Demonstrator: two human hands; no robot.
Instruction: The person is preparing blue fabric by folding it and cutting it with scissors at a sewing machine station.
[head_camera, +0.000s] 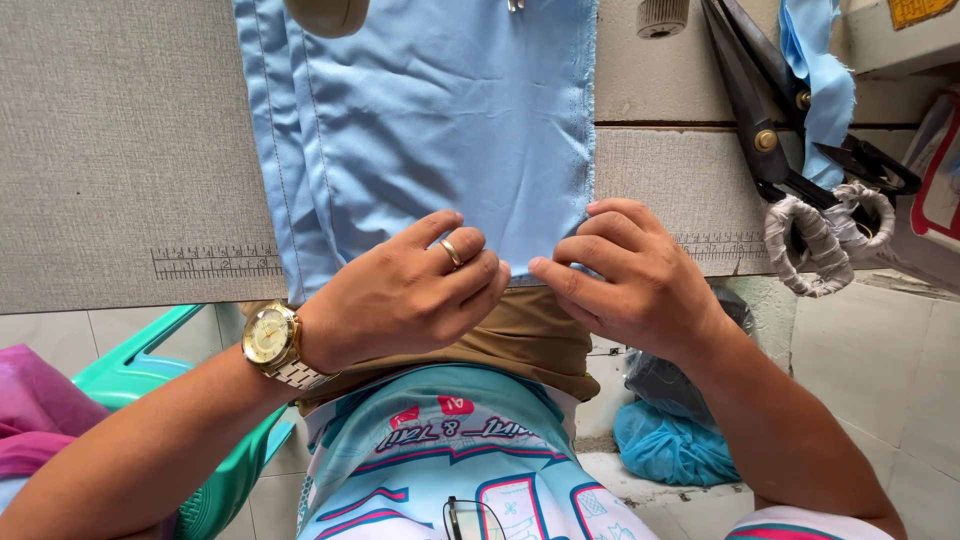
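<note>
Item: light blue woven cotton cloth panel (440, 120), lying flat on the grey textured worktop (120, 150), its near edge hanging over the worktop's near rim, where a printed ruler scale runs.

Left hand (400, 295) (gold ring on one finger, gold wristwatch (270, 340) at the wrist): fingers curled almost shut, tips pinching the near hem of the cloth just left of its right corner.

Right hand (635, 275): fingers bent and nearly closed, thumb and forefinger gripping the near right corner, where the stitched, slightly frayed side edge ends. The two hands sit just beside each other, fingertips near touching.

Handling note: the work appears to be folding or aligning the near hem. It is judged best done with even tension between both pinches, the fold kept parallel to the worktop rim, and the creases further up the panel smoothed before any pressing.

Nearby: large black steel tailor's shears with cloth-wrapped handles (790, 170), far right, well apart from the hands; a blue cloth scrap (825, 70) draped over them; a turquoise plastic chair (130, 370), near left.
</note>
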